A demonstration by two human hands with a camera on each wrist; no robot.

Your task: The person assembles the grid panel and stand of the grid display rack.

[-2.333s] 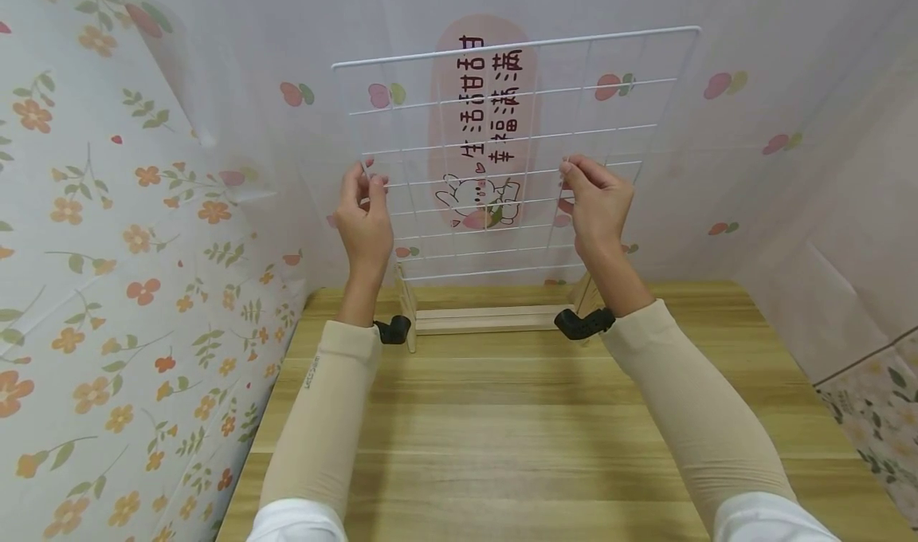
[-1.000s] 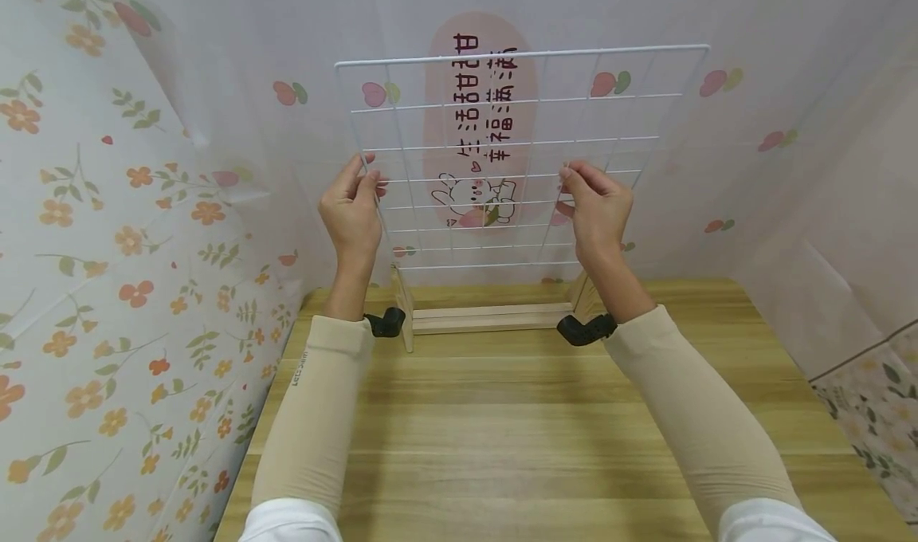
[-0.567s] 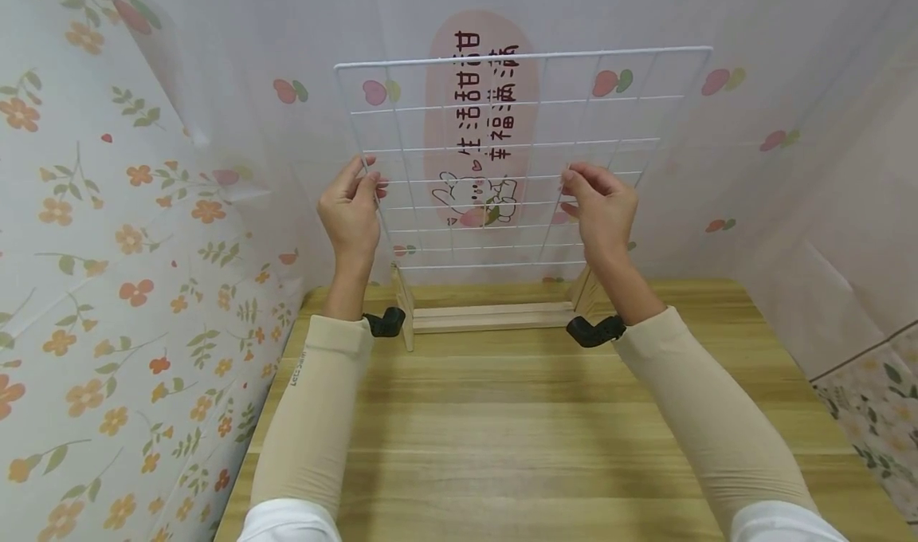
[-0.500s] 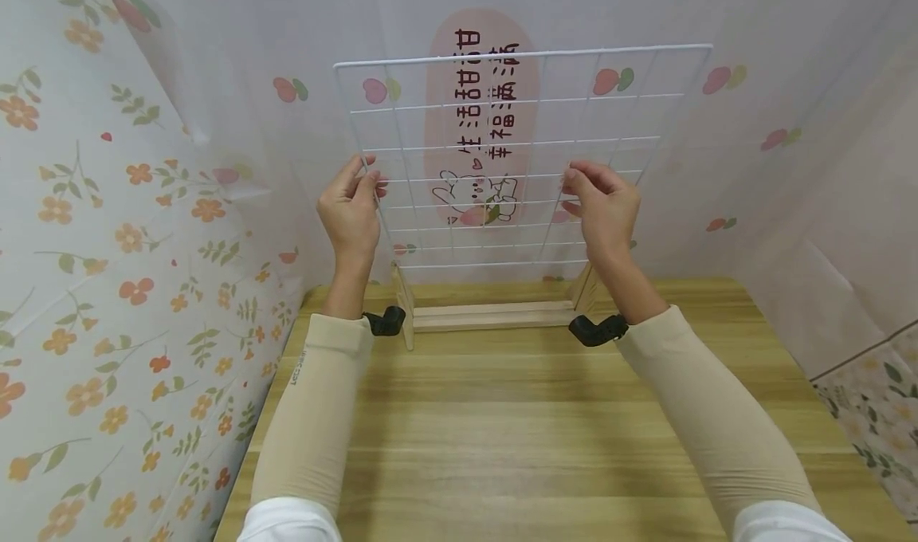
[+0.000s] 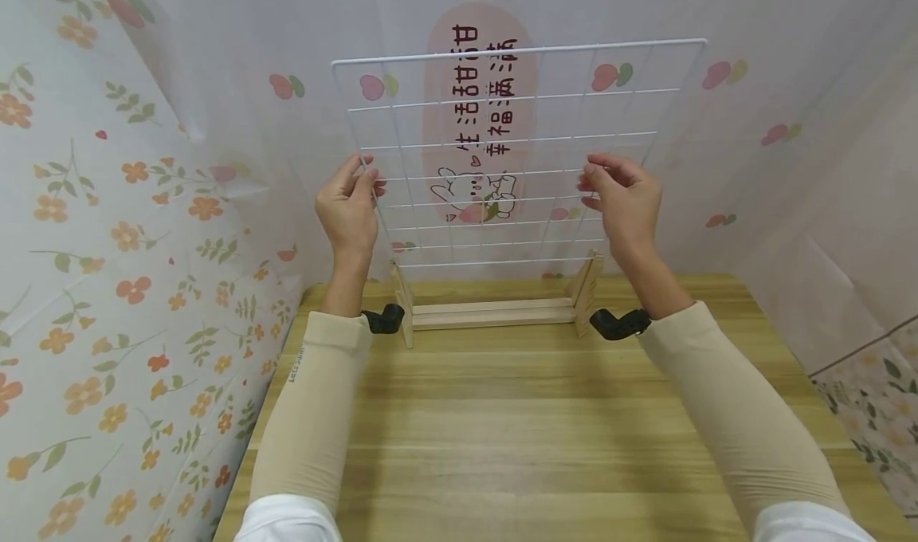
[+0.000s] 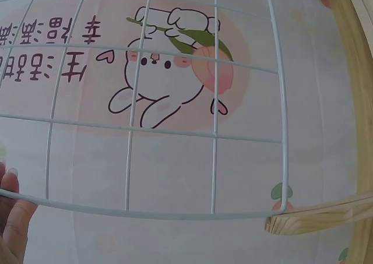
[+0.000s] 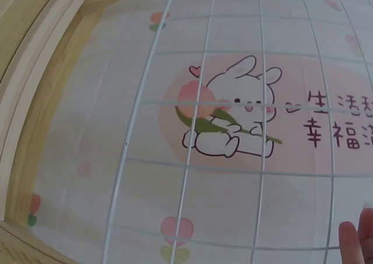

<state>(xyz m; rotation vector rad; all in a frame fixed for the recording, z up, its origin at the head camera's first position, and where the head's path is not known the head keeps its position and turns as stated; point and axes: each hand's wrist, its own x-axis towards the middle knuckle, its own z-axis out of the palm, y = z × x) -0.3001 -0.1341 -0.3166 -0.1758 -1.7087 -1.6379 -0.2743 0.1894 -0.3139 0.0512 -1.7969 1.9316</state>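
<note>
A white wire grid panel (image 5: 459, 143) leans back above a low wooden stand (image 5: 495, 312). My left hand (image 5: 349, 207) pinches the panel's left edge wire between thumb and fingertips. In the left wrist view the panel's lower corner meets the tip of a wooden upright (image 6: 291, 220). My right hand (image 5: 633, 203) is at the panel's right part, fingers loosely bent close to the wires. The right wrist view shows fingertips (image 7: 349, 240) of that hand apart, beside a wire, its thumb outside the frame.
Close behind stands a wall covering with a rabbit print (image 5: 476, 191). A floral sheet (image 5: 129, 287) bounds the left side, and another wall (image 5: 853, 247) the right. Beneath lies a wood-grain tabletop (image 5: 488, 438). Small black wrist devices (image 5: 620, 324) sit near the sleeve cuffs.
The panel's top right corner dipped earlier, then rose slightly. In the last half second my right hand slid right, off the inner wire it pinched. The left hand keeps its hold.
</note>
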